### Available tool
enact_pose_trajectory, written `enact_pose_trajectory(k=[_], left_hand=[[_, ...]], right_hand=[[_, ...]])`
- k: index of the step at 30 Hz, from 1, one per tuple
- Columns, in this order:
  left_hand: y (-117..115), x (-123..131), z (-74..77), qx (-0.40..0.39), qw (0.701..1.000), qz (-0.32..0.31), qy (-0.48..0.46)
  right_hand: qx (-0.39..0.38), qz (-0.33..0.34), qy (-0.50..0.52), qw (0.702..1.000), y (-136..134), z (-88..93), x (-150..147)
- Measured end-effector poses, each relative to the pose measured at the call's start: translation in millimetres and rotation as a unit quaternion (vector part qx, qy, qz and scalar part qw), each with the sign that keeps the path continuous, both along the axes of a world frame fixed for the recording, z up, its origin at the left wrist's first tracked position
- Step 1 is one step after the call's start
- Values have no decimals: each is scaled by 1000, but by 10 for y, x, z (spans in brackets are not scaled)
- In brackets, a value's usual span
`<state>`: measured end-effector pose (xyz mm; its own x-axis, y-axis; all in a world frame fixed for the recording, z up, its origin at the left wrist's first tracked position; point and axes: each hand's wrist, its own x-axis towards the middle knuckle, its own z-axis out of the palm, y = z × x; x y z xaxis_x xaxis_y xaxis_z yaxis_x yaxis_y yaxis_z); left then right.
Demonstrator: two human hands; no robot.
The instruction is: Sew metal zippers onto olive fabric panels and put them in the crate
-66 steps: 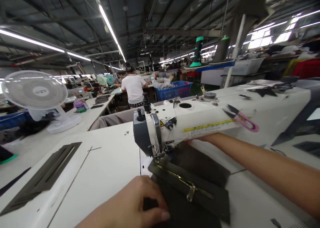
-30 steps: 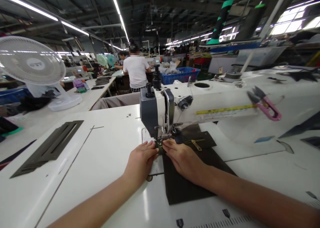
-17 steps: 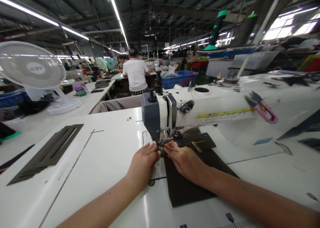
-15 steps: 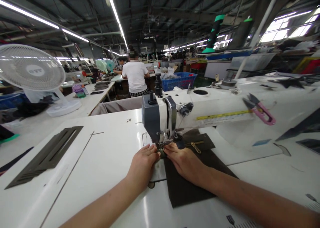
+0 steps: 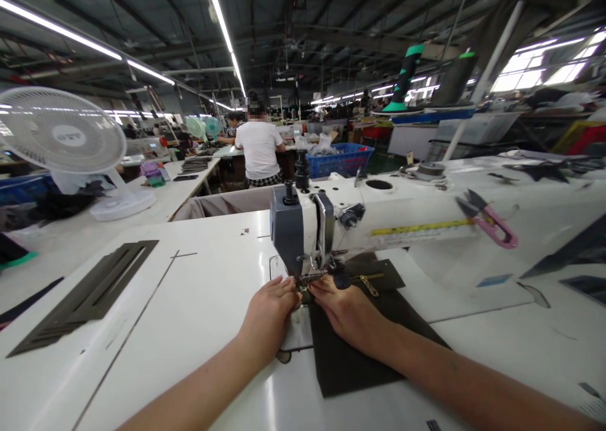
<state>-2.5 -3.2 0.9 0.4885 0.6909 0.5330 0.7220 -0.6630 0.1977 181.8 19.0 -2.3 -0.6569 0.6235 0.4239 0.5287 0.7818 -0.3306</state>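
Observation:
A dark olive fabric piece (image 5: 353, 365) lies under the head of a white sewing machine (image 5: 303, 229), spreading to the right and toward me. A gold zipper with its pull (image 5: 369, 286) shows on it. My right hand (image 5: 350, 308) presses on the fabric just right of the presser foot (image 5: 307, 281), fingers bunched and tips partly hidden. Left of the foot, my left hand (image 5: 269, 310) is closed, its fingertips pinching the fabric's edge beside the metal needle plate (image 5: 299, 330).
Dark flat strips (image 5: 89, 292) are stacked on the white table at left. Pink-handled thread snips (image 5: 495, 226) rest on the machine arm near a yellow measuring tape (image 5: 416, 228). A white fan (image 5: 66, 134) stands back left. A person in a white shirt (image 5: 258, 147) faces away near a blue basket (image 5: 341, 159).
My view has tilted slightly, so the scene sits a little lower. Both hands keep their places by the presser foot; the fabric has barely shifted.

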Motion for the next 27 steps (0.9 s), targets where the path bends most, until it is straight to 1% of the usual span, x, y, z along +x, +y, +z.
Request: enact_pose_trajectory(k=[5,9,17,23,27], left_hand=[[31,-10,19,-14,1000,2,15],[46,-10,32,-14,1000,0,23],[50,-18,-35,-2,999,37,23],[-6,-18,8,1,1000,10,14],[-18,-15,15,-2,1000,4,5]], right_hand=[[23,-4,1,1000,20,-9,-2],[23,-9,-8,1000,33,-2,-1],[26,-21,8,999,61,-47,13],[26,7,40,999,29,-50,39],[18,-1,45,999,23,-68,34]])
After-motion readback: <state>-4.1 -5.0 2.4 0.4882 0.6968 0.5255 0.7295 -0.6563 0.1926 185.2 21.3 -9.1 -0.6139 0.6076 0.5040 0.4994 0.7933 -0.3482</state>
